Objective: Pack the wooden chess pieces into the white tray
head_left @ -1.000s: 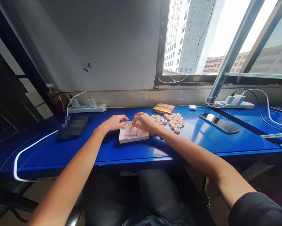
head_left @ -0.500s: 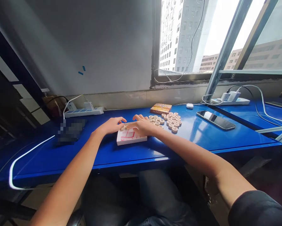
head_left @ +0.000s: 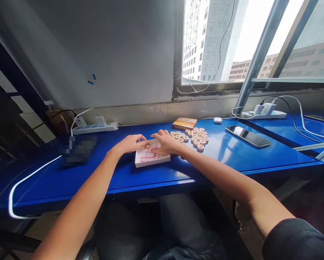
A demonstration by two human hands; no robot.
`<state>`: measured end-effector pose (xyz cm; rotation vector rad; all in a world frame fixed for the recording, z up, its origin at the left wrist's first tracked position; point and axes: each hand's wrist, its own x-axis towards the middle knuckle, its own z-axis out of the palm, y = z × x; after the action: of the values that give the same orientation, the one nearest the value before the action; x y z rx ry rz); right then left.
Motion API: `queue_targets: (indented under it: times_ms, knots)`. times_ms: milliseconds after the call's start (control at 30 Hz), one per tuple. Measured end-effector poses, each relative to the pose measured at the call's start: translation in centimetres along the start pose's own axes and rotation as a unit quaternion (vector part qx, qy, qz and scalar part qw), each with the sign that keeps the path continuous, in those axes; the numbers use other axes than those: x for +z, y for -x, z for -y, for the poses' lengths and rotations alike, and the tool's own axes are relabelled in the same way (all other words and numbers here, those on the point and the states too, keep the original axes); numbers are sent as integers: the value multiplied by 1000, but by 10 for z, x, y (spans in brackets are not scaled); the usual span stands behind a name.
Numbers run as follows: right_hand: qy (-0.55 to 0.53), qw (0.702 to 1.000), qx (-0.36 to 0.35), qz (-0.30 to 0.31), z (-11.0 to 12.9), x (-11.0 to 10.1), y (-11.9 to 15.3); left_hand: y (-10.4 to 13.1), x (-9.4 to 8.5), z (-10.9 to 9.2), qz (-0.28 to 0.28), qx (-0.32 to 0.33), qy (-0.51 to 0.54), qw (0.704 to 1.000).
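- A white cable [head_left: 29, 176] loops over the front left edge of the blue table [head_left: 232, 155]; I judge that an elbow dragging back could snag it and tug the power strip [head_left: 95, 127] by the wall.
- The left hand [head_left: 129, 143] rests at the far left corner of the small white box [head_left: 151, 157], fingers loosely curled with the tips near a wooden disc [head_left: 148, 145] on the box's back edge. I cannot tell whether it pinches the disc or only touches it. If the hand presses on that corner, the box could tip or skid on the glossy table.
- The wooden disc sits between the two hands on the box. Two sets of fingertips crowding one small round piece could flick it off, and it would likely roll.
- The right hand [head_left: 166, 142] lies fairly flat and open over the box's far right part, holding nothing that I can see. Its wrist is just beside the cluster of wooden pieces [head_left: 192, 137], so a careless sweep could scatter them.
- The orange box lid [head_left: 184, 123] stands right behind the cluster; shoved pieces could bank against it or slip past.
- The phone [head_left: 247, 136] lies well apart on the right, yet a rolling piece might reach it.
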<state>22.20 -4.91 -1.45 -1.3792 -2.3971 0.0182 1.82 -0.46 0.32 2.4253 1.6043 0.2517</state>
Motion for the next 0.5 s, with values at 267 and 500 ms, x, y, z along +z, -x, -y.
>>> queue_targets:
  times_ms: [267,500]
  knots:
    - [-6,1000,-2,6,-1,0,1,0,-1,3,2,-6,-8,1000]
    - [-41,995,39,-77,-20,-6,-8,-2,-1,4,5,-1,-8,1000]
